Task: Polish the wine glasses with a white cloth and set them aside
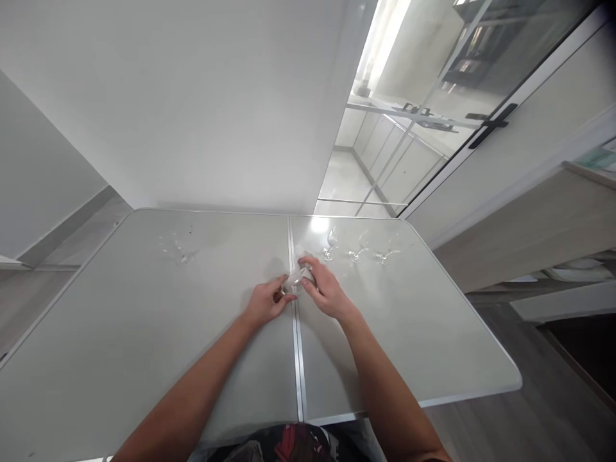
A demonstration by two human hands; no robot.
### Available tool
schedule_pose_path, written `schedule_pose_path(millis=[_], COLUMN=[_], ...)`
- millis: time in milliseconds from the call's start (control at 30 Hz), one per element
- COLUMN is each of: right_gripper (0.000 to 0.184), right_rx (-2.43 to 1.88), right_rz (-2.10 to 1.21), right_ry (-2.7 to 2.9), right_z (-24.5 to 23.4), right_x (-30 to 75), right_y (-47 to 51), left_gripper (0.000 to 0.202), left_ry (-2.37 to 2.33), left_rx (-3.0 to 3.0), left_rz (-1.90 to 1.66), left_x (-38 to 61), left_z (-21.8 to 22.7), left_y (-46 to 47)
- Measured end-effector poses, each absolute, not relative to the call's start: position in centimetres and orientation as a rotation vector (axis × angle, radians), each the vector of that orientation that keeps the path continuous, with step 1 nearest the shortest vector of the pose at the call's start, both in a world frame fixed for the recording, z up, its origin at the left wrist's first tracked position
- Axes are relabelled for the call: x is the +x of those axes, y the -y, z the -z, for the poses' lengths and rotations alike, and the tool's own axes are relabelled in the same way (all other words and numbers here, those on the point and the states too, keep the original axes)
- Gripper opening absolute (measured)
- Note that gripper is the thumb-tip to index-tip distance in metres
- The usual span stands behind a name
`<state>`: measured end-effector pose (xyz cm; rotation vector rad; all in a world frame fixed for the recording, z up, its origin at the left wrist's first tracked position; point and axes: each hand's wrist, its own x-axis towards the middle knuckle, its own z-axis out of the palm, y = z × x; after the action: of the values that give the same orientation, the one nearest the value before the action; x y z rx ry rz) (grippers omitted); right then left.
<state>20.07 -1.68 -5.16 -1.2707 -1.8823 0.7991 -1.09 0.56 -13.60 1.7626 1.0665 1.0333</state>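
Note:
Over the seam in the middle of the table, a small clear stemmed glass (294, 278) is held tilted between both hands. My left hand (262, 301) pinches one end with thumb and fingers. My right hand (323, 290) is closed around the other end. Something whitish shows between the right fingers; whether it is cloth or glare on the glass I cannot tell. Beyond the right hand stand three clear stemmed glasses in a row: the nearest one (328, 253), a middle one (355, 255) and a right one (382, 257).
More clear glassware (183, 258) stands at the table's far left, its outline faint. The pale folding table (144, 346) has a metal seam (299, 372) down its middle. A white wall (192, 115) rises behind it, with a glass-paned door (414, 135) to the right.

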Motion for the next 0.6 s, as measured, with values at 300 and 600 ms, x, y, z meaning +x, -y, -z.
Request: schedule_pose_path(millis=[300,600], right_gripper=[0.055,0.052], right_rx=[-1.064,-0.831], right_rz=[-1.108,-0.822], right_ry=[1.826,1.959], right_z=[4.9,7.6], right_x=[20.7,20.4], right_y=[1.4,1.3], left_gripper=[0.041,0.052], left_ry=[-0.813,-0.560], left_rx=[1.549,1.212], left_rz=[-0.776,-0.452], left_x=[-1.5,-2.5], left_z=[12.4,12.0], left_y=[-1.2,-1.8])
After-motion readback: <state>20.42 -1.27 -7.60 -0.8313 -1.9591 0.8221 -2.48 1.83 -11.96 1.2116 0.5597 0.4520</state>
